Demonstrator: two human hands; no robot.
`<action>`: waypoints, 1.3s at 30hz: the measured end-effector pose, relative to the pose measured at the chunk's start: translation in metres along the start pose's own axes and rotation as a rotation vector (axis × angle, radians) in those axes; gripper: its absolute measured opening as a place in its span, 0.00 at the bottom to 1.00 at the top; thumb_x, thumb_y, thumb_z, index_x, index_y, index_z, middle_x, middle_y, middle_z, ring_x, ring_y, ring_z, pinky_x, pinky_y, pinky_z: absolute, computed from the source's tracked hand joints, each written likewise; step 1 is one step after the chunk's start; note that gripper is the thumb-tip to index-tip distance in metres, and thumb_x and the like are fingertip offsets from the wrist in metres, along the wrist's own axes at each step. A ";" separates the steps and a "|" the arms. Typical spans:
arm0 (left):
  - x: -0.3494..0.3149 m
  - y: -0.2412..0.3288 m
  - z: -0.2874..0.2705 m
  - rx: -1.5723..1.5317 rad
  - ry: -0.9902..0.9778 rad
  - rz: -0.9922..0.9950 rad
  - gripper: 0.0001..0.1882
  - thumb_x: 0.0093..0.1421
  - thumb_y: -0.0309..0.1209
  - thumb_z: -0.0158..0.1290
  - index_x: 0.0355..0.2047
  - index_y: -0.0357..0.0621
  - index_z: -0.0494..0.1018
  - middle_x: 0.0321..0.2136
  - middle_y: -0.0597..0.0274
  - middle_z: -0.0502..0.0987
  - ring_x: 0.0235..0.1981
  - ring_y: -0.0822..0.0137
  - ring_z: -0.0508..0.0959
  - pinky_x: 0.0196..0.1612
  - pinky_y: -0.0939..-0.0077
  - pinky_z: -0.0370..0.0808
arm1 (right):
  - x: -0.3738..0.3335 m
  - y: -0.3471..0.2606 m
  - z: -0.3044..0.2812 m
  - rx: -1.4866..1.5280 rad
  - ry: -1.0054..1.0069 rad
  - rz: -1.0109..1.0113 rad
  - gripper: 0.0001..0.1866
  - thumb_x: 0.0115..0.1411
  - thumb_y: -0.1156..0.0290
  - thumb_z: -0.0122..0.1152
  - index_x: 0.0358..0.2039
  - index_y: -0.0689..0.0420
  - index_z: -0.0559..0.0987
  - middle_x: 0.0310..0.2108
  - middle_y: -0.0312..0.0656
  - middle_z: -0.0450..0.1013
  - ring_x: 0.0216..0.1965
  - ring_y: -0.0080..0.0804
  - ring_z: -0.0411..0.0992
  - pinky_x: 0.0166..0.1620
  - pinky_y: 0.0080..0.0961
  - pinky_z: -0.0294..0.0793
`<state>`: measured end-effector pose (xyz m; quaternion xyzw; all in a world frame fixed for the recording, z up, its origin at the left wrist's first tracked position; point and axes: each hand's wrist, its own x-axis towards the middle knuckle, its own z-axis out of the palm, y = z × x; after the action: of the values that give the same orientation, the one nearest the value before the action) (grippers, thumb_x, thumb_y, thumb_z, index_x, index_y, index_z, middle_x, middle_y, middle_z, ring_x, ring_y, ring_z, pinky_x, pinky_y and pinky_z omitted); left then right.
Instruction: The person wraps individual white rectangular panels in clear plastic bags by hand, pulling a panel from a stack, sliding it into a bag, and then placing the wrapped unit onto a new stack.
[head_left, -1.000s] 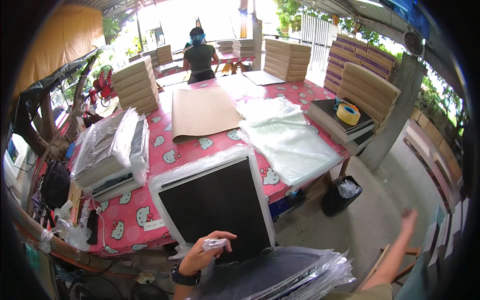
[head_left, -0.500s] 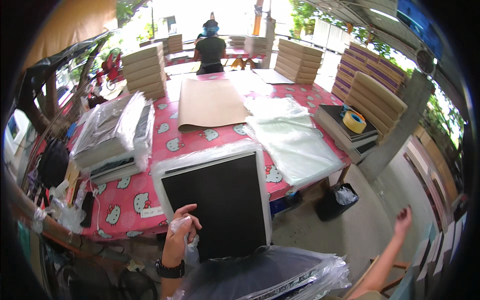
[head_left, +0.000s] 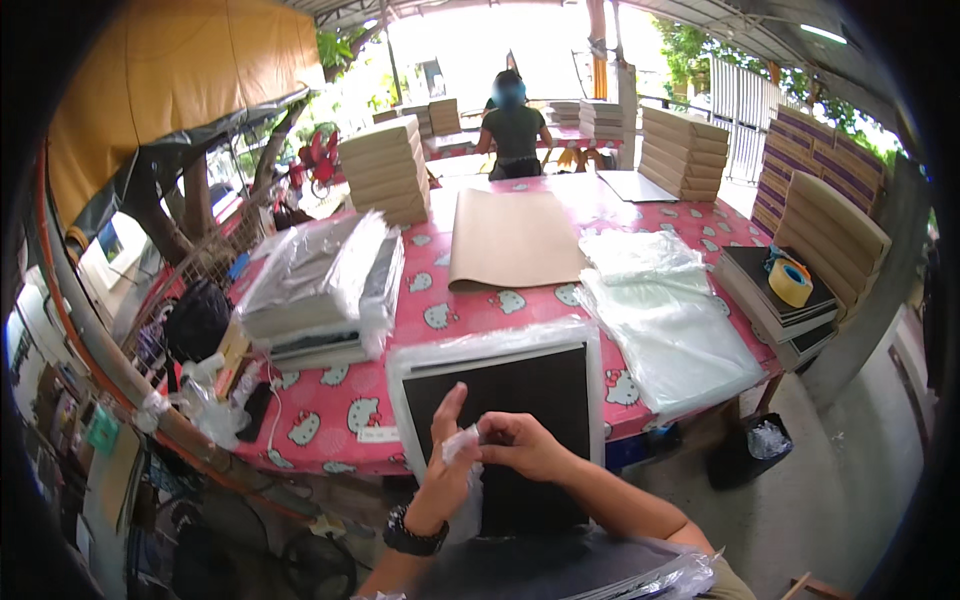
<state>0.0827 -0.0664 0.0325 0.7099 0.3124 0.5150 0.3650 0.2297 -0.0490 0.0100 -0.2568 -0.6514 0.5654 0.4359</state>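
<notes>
A black flat board (head_left: 530, 385) in clear plastic wrapping lies at the table's near edge, in front of me. Over it, my left hand (head_left: 447, 478) holds a crumpled piece of clear plastic (head_left: 460, 445), with one finger pointing up and a dark watch (head_left: 415, 533) on the wrist. My right hand (head_left: 522, 447) comes in from the right, its thumb and fingertips pinched on the same plastic. Another plastic-covered sheet (head_left: 560, 568) is close to my body, below the board.
Plastic-wrapped boards (head_left: 315, 285) are stacked at left. Brown paper (head_left: 515, 240) and clear plastic bags (head_left: 670, 320) lie on the pink table (head_left: 430, 370). At right, yellow tape (head_left: 790, 283) tops dark boards beside cartons. A black bin (head_left: 745, 455) stands below. A person (head_left: 515, 130) stands beyond the table.
My right hand has come in from the far right to meet my left hand at the plastic piece. The whole view has shifted, so the table now appears further right.
</notes>
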 end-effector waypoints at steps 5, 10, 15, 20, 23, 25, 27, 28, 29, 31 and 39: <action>-0.007 -0.011 0.008 -0.315 0.092 -0.400 0.12 0.57 0.30 0.46 0.38 0.34 0.70 0.31 0.64 0.74 0.30 0.76 0.72 0.36 0.84 0.68 | -0.016 0.000 0.004 0.033 0.335 0.018 0.06 0.51 0.72 0.57 0.29 0.61 0.73 0.21 0.31 0.68 0.25 0.13 0.64 0.29 0.14 0.65; -0.006 -0.016 0.012 -0.454 0.129 -0.372 0.11 0.56 0.32 0.49 0.34 0.37 0.70 0.24 0.68 0.73 0.25 0.80 0.70 0.27 0.87 0.67 | -0.026 -0.009 0.004 -0.179 0.526 0.014 0.06 0.52 0.71 0.57 0.27 0.61 0.74 0.19 0.32 0.68 0.22 0.13 0.63 0.26 0.13 0.64; -0.009 -0.019 0.013 -0.807 0.136 -0.435 0.10 0.56 0.31 0.49 0.34 0.38 0.69 0.25 0.65 0.73 0.27 0.78 0.71 0.30 0.84 0.68 | -0.025 -0.011 0.013 -0.298 0.505 -0.018 0.07 0.53 0.71 0.55 0.26 0.62 0.73 0.16 0.35 0.68 0.20 0.15 0.62 0.23 0.15 0.63; -0.012 -0.017 0.012 -0.515 0.091 -0.394 0.06 0.55 0.27 0.48 0.31 0.38 0.69 0.27 0.65 0.73 0.29 0.76 0.72 0.33 0.82 0.68 | -0.027 -0.008 0.016 -0.429 0.589 -0.097 0.08 0.54 0.70 0.54 0.26 0.62 0.72 0.14 0.38 0.66 0.17 0.15 0.61 0.21 0.15 0.62; -0.016 -0.034 0.012 -0.634 0.156 -0.430 0.05 0.54 0.25 0.48 0.31 0.37 0.70 0.29 0.65 0.73 0.30 0.77 0.71 0.35 0.83 0.68 | -0.027 -0.002 0.015 -0.373 0.603 -0.131 0.09 0.54 0.69 0.54 0.26 0.63 0.71 0.13 0.40 0.66 0.15 0.18 0.62 0.20 0.17 0.62; -0.018 -0.036 0.013 -0.712 0.205 -0.479 0.05 0.53 0.24 0.47 0.30 0.37 0.70 0.29 0.65 0.73 0.30 0.77 0.71 0.35 0.83 0.67 | -0.025 -0.004 0.015 -0.415 0.594 -0.148 0.09 0.55 0.70 0.53 0.26 0.63 0.70 0.14 0.42 0.66 0.15 0.23 0.64 0.20 0.18 0.63; -0.015 -0.026 0.018 -0.754 0.245 -0.508 0.04 0.54 0.23 0.47 0.30 0.38 0.70 0.28 0.66 0.73 0.30 0.78 0.71 0.35 0.84 0.67 | -0.024 -0.008 0.016 -0.507 0.582 -0.159 0.08 0.55 0.70 0.52 0.26 0.62 0.70 0.14 0.44 0.67 0.15 0.30 0.67 0.20 0.21 0.65; -0.016 -0.027 0.018 -0.690 0.201 -0.469 0.04 0.54 0.23 0.46 0.30 0.37 0.70 0.28 0.66 0.73 0.29 0.77 0.71 0.34 0.84 0.67 | -0.025 -0.008 0.017 -0.520 0.595 -0.147 0.08 0.55 0.70 0.51 0.26 0.62 0.70 0.15 0.45 0.67 0.16 0.33 0.68 0.21 0.22 0.66; -0.015 -0.028 0.018 -0.632 0.157 -0.420 0.05 0.54 0.23 0.46 0.31 0.37 0.70 0.28 0.66 0.73 0.29 0.77 0.71 0.34 0.84 0.67 | -0.024 -0.009 0.016 -0.542 0.604 -0.142 0.08 0.56 0.70 0.51 0.26 0.62 0.70 0.15 0.46 0.67 0.17 0.36 0.69 0.21 0.23 0.66; -0.016 -0.029 0.018 -0.628 0.119 -0.389 0.05 0.55 0.24 0.45 0.32 0.37 0.69 0.27 0.65 0.73 0.29 0.77 0.71 0.34 0.83 0.67 | -0.024 -0.008 0.017 -0.559 0.608 -0.110 0.08 0.56 0.70 0.50 0.25 0.62 0.69 0.16 0.48 0.68 0.19 0.41 0.70 0.21 0.25 0.67; -0.020 -0.031 0.008 -1.294 -0.089 -0.452 0.10 0.56 0.34 0.47 0.29 0.39 0.69 0.24 0.62 0.72 0.28 0.73 0.71 0.32 0.80 0.67 | -0.018 -0.003 -0.002 -0.390 0.676 0.067 0.10 0.57 0.68 0.48 0.23 0.60 0.68 0.12 0.36 0.64 0.16 0.24 0.66 0.21 0.18 0.65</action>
<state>0.0828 -0.0679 -0.0050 0.2868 0.0669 0.4796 0.8266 0.2404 -0.0633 0.0084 -0.5276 -0.5577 0.3284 0.5501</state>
